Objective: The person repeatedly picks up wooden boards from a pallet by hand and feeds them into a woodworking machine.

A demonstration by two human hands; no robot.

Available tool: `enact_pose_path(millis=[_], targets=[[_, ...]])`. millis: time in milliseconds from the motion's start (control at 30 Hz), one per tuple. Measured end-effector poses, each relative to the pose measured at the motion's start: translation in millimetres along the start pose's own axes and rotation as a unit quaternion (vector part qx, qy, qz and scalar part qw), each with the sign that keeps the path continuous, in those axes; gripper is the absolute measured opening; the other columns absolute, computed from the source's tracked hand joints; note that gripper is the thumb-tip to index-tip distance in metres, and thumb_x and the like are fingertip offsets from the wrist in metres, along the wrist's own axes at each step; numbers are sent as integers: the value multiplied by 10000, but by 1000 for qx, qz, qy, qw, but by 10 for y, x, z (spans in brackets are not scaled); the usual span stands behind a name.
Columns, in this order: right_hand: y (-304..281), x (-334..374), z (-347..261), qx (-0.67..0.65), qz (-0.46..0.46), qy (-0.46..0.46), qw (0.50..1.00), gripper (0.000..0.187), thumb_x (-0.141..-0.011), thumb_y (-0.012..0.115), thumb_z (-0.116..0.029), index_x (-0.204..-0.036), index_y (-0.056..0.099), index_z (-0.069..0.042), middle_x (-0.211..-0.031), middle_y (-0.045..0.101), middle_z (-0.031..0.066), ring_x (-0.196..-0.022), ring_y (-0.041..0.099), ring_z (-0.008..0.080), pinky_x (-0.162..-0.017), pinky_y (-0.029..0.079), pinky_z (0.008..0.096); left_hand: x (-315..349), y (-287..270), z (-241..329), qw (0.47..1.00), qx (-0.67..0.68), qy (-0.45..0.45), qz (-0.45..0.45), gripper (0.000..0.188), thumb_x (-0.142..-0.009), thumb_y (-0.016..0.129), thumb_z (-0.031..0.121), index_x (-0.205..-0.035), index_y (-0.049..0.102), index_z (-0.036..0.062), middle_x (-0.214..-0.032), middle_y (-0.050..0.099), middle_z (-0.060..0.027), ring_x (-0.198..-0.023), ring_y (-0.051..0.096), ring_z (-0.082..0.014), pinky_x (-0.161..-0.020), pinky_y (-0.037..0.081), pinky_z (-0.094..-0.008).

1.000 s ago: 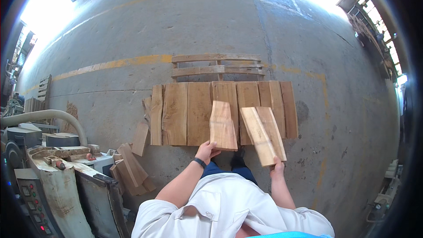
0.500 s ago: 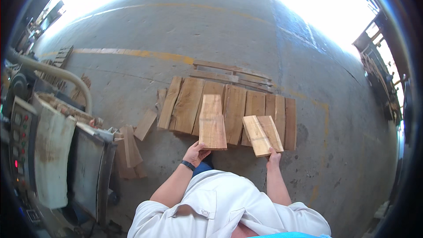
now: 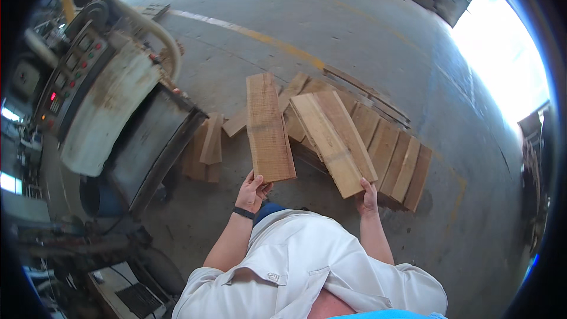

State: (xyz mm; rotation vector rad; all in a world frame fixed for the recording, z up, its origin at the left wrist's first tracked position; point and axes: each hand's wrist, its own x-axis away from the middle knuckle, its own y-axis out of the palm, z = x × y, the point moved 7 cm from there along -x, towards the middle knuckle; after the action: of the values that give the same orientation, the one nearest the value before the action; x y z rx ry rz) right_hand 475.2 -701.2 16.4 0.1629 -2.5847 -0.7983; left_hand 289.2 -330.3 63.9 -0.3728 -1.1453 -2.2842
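Note:
My left hand, a dark band at its wrist, is closed on the near end of a brown wooden board. The board points away from me, its thumb-side edge near the machine's side. My right hand grips the near corner of a second wooden board; it has a pale strip and a darker strip running lengthwise, and I cannot tell whether these are two pieces. This one slants to the far left. Both boards are held above a row of planks, partly hiding it.
At left stands a machine with a button-covered control panel, a worn pale cover and a thick hose. Loose wood pieces lie on the floor beside it. Wooden slats lie beyond the plank row.
My view has turned left, so the machine looms larger and the plank row sits further right. Both boards now appear longer and closer together, still in my hands.

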Motion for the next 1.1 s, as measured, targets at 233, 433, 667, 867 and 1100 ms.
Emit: enact_pose_path(millis=[233, 433, 667, 867, 1100], targets=[[1737, 0, 493, 20, -168, 66, 983, 652, -881, 685, -159, -1445, 386, -23, -1369, 553, 106, -1248, 560, 259, -1061, 457, 409, 681, -936, 819, 990, 68, 109, 58, 413, -974, 625, 129, -1368, 507, 92, -1184, 644, -46, -1045, 648, -196, -896, 560, -372], [3140, 142, 1466, 47, -259, 93, 960, 637, -886, 677, -161, -1440, 392, -30, -1349, 567, 97, -1243, 562, 245, -1051, 461, 395, 1288, -1985, 1490, 974, 71, 184, 112, 414, -977, 620, 132, -1370, 496, 90, -1193, 630, -51, -1060, 631, -188, -927, 546, -377], [4571, 420, 2935, 94, -292, 123, 944, 614, -877, 712, -147, -1413, 436, -35, -1338, 582, 81, -1201, 594, 219, -1013, 479, 359, 1750, -3262, 2105, 954, 78, 212, 197, 471, -955, 663, 177, -1384, 486, 95, -1212, 621, -46, -1060, 632, -185, -918, 551, -367], [5010, 605, 4229, 146, -320, 273, 895, 600, -887, 719, -129, -1405, 428, -44, -1357, 558, 85, -1229, 576, 236, -966, 527, 394, 1749, -3966, 2212, 944, 103, 217, 226, 474, -962, 653, 174, -1391, 476, 78, -1212, 615, -57, -1062, 633, -201, -899, 562, -352], [5150, 667, 4986, 162, -271, 431, 845, 510, -998, 581, -387, -1375, 475, -60, -1325, 564, 124, -1194, 583, 271, -993, 503, 452, 1458, -4511, 2231, 920, 136, 222, 293, 420, -951, 660, 155, -1334, 507, 74, -1185, 633, -64, -1029, 646, -223, -885, 570, -377]])
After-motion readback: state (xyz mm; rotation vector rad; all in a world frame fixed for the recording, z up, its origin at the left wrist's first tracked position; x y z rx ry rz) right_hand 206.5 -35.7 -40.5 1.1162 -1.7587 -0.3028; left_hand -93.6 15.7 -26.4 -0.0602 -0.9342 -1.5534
